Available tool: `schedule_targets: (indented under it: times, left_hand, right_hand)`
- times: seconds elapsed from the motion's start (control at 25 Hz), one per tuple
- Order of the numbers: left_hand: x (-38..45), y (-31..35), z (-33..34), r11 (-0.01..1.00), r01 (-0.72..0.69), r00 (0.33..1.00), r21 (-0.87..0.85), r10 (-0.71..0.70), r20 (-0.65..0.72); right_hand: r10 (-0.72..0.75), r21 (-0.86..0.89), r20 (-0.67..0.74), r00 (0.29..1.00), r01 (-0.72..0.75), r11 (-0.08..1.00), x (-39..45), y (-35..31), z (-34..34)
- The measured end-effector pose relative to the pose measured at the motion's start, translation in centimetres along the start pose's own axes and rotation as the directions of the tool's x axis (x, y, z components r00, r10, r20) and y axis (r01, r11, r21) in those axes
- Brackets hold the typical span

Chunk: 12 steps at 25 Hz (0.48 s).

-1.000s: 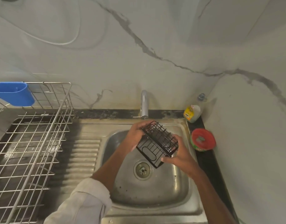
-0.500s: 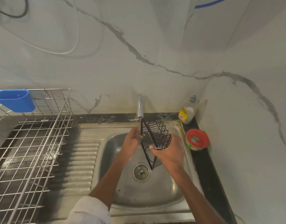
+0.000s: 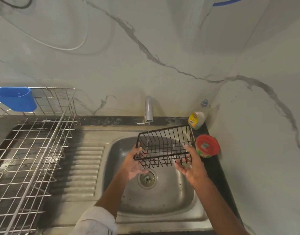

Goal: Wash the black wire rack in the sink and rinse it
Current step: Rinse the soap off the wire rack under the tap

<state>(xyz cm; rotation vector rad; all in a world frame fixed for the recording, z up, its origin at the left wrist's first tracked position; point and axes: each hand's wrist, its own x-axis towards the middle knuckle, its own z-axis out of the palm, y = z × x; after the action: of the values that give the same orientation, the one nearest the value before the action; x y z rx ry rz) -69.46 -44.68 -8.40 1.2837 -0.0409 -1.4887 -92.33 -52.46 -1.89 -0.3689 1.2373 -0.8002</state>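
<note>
The black wire rack hangs level over the steel sink, its open side facing up. A thin stream of water falls from the grey tap into the rack's left end. My left hand holds the rack's left end, thumb on the rim and fingers underneath. My right hand supports the right end from below and the side, fingers spread against the wires. The drain lies under the rack.
A large steel dish rack with a blue plastic cup stands on the ribbed drainboard at left. A dish-soap bottle and a red-lidded green tub sit on the dark ledge right of the sink. Marble walls close the back and right.
The rack has turned from standing on edge to lying level with its open side up, its left end now under the running tap. Both hands have shifted to its two ends.
</note>
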Motion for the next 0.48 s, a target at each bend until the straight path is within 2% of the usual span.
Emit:
schedule_targets:
  times: [0.08,0.2,0.28,0.36,0.44,0.48]
  left_hand:
    - [-0.5,0.7,0.6,0.998,-0.03,0.999,-0.056,0.028,-0.036]
    - [-0.4,1.7,0.3,0.991,-0.133,0.988,0.009,0.133,-0.082]
    - [-0.3,2.5,-0.3,0.975,-0.209,0.971,0.081,0.217,-0.101]
    - [-0.3,3.3,-0.7,0.945,-0.261,0.942,0.196,0.294,-0.164]
    - [-0.9,3.7,-0.2,0.88,-0.31,0.897,0.361,0.396,-0.196]
    - [-1.2,3.6,0.3,0.828,-0.331,0.874,0.452,0.45,-0.185]
  right_hand:
    - [0.053,-0.028,0.02,0.998,-0.053,0.998,0.3,0.5,-0.1]
    - [0.08,-0.26,-0.051,0.996,-0.09,0.962,1.1,1.6,-0.8]
    - [0.037,-0.423,-0.11,0.993,-0.08,0.903,1.9,2.5,-1.3]
    - [-0.139,-0.612,-0.083,0.987,0.059,0.788,2.2,3.3,-1.2]
    - [-0.317,-0.752,0.043,0.948,0.24,0.615,2.0,3.5,-0.5]
    - [-0.355,-0.772,0.1,0.93,0.297,0.562,1.9,3.3,0.1]
